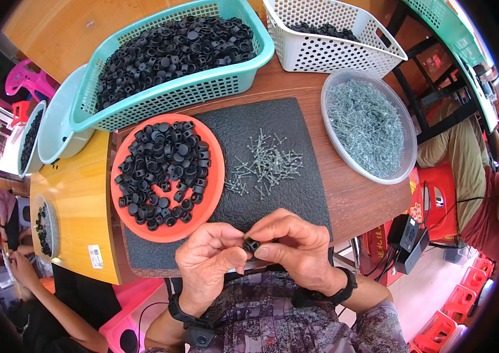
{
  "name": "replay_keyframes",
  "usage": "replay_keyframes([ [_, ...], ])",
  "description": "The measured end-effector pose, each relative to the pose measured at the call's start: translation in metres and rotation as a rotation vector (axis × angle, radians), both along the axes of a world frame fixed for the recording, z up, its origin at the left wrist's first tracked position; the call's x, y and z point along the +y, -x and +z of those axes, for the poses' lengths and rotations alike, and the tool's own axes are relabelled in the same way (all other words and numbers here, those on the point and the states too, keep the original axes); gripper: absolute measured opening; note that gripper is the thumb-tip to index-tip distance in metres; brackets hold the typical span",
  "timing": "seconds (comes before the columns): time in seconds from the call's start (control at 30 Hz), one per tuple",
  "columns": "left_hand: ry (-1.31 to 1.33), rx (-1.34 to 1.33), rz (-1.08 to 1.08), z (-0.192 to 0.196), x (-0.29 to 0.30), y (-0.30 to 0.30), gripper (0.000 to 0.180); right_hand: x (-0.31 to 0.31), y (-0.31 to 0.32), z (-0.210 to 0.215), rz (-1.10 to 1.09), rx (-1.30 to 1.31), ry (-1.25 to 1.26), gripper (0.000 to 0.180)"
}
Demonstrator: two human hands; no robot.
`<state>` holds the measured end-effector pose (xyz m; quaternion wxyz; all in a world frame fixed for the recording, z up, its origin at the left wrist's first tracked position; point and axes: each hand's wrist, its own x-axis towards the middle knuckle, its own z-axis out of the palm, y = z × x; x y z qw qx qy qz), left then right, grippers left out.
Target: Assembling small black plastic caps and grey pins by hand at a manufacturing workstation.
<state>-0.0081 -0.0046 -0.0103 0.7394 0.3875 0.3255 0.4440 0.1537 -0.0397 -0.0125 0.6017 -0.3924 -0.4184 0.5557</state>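
Leftmost, beyond the table edge: another person's arm [55,306] and a small bowl of dark parts [43,226], then a pale blue-grey bowl [61,126] tucked under the end of a teal basket [167,97] heaped with black plastic caps. Below the basket, an orange plate [211,176] loaded with the same black caps, resting partly on a black textured mat [296,194] on the wooden table [361,200].

Left hand [205,259]: fingers curled, thumb and forefinger pinched on a small black cap [252,245] held over the near edge of the mat. Right hand [299,247]: fingers bent inward, thumb and fingertips closed on the same cap from the other side; the two hands meet at it. Each wrist carries a black band.

Mid-mat, above the hands: a loose scatter of silver screws [267,162]. Upper right: a white basket [332,50] with a few black parts. Right of the mat: a clear round dish [405,159] filled with screws.
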Motion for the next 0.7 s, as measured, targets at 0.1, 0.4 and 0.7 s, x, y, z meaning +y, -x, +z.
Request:
replay_keyframes([
  [0.1, -0.018, 0.061, 0.044, -0.0012, -0.0007, -0.0031, 0.031, 0.0002, 0.0003, -0.0002, 0.011, 0.052, 0.028, 0.022],
  [0.4, -0.029, 0.089, 0.006, 0.0001, -0.0024, -0.0007, 0.033, -0.0012, 0.0024, -0.0057, 0.015, 0.29, 0.13, 0.022],
  [0.7, -0.057, 0.161, 0.03, -0.0014, -0.0034, -0.003, 0.039, -0.004, 0.0079, -0.0083, -0.053, 0.198, 0.077, 0.023],
])
